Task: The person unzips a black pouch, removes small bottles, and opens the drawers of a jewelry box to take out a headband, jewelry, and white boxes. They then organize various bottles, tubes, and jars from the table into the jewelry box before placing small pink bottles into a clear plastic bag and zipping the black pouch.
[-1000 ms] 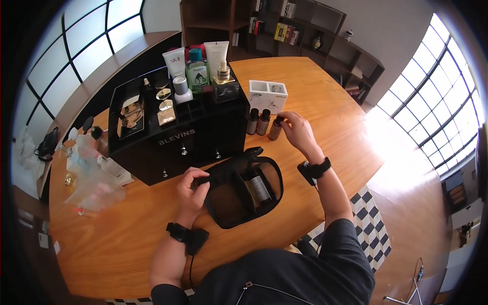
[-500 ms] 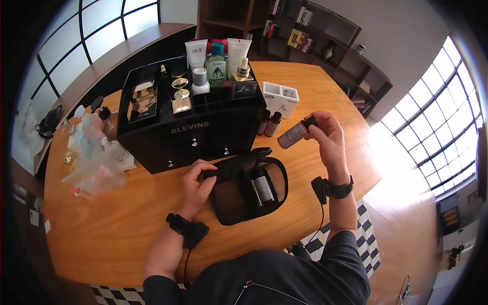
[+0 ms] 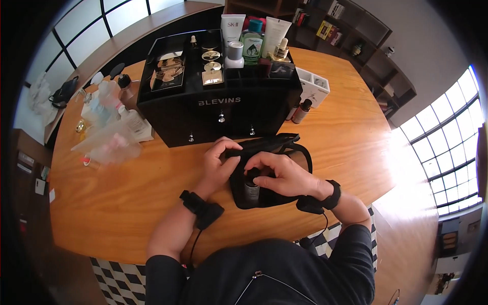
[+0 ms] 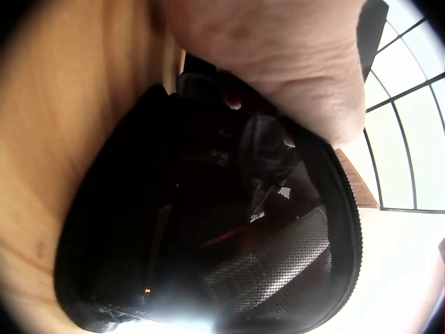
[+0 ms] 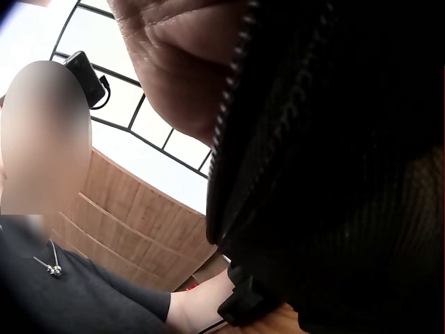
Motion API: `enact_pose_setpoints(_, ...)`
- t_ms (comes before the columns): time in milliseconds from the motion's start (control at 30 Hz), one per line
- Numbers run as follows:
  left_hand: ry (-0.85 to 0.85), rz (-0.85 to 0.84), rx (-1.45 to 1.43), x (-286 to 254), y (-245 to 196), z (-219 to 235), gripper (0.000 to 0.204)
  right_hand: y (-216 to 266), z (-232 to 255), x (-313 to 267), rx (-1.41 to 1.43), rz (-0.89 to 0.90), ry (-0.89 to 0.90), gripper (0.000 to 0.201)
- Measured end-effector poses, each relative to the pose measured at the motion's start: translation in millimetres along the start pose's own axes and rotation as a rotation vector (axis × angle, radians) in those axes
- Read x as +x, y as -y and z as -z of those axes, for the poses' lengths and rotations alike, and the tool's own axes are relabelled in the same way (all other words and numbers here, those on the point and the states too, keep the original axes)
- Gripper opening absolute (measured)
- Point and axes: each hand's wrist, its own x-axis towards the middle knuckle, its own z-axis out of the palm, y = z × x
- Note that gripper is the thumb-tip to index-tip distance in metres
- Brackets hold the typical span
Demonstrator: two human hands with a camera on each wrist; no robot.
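A black zippered case (image 4: pixel 111 223) with mesh panels stands unzipped in front of the organizer. At its left edge my left hand (image 3: pixel 216 165) pinches the rim between thumb and fingers. My right hand (image 3: pixel 285 173) reaches over the case and grips a small dark-capped bottle (image 3: pixel 251 192) by its cap. That bottle is upright, with its grey label inside the left half of the case. The right hand covers the case's other half and the bottle seen there earlier. In the right wrist view, the case's dark zippered wall (image 5: pixel 278 160) fills the right side.
A black organizer (image 3: pixel 178 119) lettered BLEVINS holds tubes and bottles on top. Right of it stand a small dark bottle (image 3: pixel 302 112), another partly hidden, and a white divided box (image 3: pixel 315 87). Plastic bags and packaging (image 3: pixel 119 140) lie on the table's left side.
My right hand picked up a bottle beside the white box, carried it left, and lowered it into the case. My left hand stays at the case's edge. The head view has shifted.
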Motion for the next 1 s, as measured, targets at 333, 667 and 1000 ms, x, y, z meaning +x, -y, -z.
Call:
enact_pose_setpoints(333, -0.022, -0.015, -0.007, -0.3, 3.2, -2.3, 0.015, -13.7, -12.1, -3.7, -0.671, 0.087, 0.211, 0.032)
enact_pose_setpoints(667, 0.019, 0.017, -0.105, -0.9, 4.8, -2.2, 0.018, 17.6, 62.7, -19.7, -0.455, 0.235, -0.335, 0.013)
enact_pose_setpoints(1000, 0.023, 0.024, -0.047, -1.0, -2.0, -1.3, 0.016, -122.9, 128.4, 6.2, -0.65, -0.033, -0.701, 0.037)
